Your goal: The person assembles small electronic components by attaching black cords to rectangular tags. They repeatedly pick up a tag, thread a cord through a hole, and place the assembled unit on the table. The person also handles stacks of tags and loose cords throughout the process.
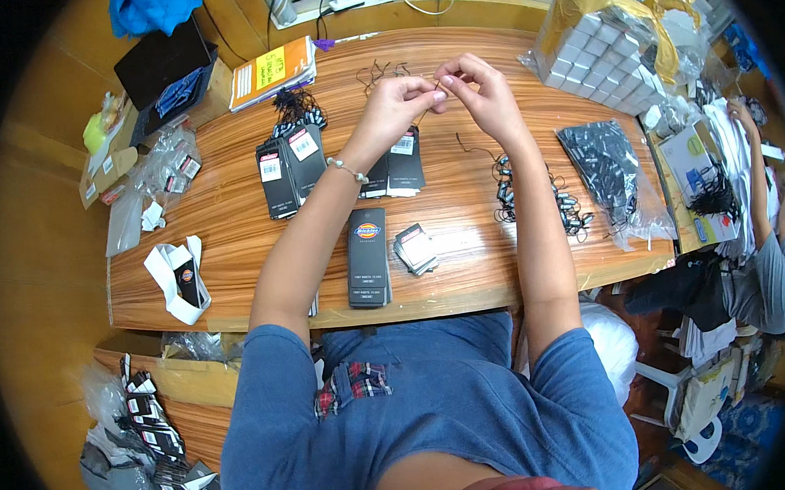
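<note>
Above the far middle of the table, my left hand [403, 101] and my right hand [488, 98] nearly meet, each closed in a fingertip pinch. Between them runs a thin dark string [422, 116]. Under my left wrist lie black hang tags [404, 172] with white barcode labels, partly hidden by the forearm. More black tags [279, 182] with strings gathered at their top sit left of that arm. A neat stack of long black tags [367, 257] stands near the front edge, beside a small pile of labelled cards [417, 248]. Loose black strings [570, 213] lie by my right forearm.
A plastic bag of black strings [603, 167] lies at the right, with a wrapped block of small white boxes [597, 57] behind it. Orange notebooks [272, 72] and a white ribbon loop [168, 288] are at the left. Another person's arm [755, 168] shows far right.
</note>
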The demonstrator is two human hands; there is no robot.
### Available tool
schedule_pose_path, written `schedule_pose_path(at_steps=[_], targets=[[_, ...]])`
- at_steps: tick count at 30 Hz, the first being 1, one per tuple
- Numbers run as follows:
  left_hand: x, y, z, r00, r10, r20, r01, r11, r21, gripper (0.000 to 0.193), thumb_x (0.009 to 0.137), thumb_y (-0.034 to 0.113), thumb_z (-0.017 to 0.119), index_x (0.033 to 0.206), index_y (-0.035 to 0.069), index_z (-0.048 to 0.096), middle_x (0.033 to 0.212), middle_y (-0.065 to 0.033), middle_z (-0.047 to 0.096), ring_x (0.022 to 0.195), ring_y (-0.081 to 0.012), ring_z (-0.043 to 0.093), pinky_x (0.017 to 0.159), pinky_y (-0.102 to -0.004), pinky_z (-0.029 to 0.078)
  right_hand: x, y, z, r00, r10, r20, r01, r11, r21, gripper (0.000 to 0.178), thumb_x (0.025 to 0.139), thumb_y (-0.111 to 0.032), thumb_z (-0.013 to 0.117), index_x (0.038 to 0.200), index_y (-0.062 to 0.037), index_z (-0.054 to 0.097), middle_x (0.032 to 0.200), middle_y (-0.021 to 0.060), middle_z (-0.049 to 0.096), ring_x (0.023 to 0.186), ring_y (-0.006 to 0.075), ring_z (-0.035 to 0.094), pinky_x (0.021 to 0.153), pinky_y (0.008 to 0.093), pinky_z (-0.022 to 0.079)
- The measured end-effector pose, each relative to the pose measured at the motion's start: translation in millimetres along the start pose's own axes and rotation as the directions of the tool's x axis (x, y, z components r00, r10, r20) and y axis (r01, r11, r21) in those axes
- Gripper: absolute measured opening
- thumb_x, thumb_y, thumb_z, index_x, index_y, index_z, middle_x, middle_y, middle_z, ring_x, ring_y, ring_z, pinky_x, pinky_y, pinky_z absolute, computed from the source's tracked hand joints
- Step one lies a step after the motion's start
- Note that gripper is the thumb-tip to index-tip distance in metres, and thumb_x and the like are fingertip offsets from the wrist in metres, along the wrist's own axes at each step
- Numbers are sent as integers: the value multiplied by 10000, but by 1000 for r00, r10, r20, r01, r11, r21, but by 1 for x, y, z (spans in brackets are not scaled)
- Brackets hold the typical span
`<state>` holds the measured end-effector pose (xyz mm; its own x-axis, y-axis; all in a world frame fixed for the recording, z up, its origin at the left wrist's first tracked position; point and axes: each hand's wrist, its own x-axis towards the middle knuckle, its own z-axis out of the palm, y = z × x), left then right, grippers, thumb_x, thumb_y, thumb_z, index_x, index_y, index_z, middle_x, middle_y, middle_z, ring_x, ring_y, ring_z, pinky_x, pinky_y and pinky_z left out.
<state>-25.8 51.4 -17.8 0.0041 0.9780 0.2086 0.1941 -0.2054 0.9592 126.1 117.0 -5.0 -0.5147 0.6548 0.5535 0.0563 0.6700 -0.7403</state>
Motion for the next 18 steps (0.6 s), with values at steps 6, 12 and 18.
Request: schedule_pose_path(at_steps=[6,12,18], targets=[[1,-1,5,997,23,-76,-28,998,-63,194,856,136,568,954,-16,639,832,-69,647,785,-106,593,748,-228,463,-13,38,14,968,220,-123,-127,847,517,227,875,-92,497,1092,-40,537,950,29,596,897,113,547,771,241,417],[20,7,4,993,18,-112,-6,994,109,218,849,172,580,937,-14,652,862,-53,644,804,-89,574,718,-219,461,-33,58,58,982,189,11,-146,714,685,284,890,-122,498,1126,34,519,993,98,599,935,142,563,835,259,432],[40,20,6,997,47,-65,-33,980,199,257,851,223,578,930,-7,660,867,-50,643,849,-97,563,768,-247,443,-34,54,50,975,218,-37,-145,758,636,192,888,-121,508,915,38,611,730,60,616,702,114,567,699,244,451]])
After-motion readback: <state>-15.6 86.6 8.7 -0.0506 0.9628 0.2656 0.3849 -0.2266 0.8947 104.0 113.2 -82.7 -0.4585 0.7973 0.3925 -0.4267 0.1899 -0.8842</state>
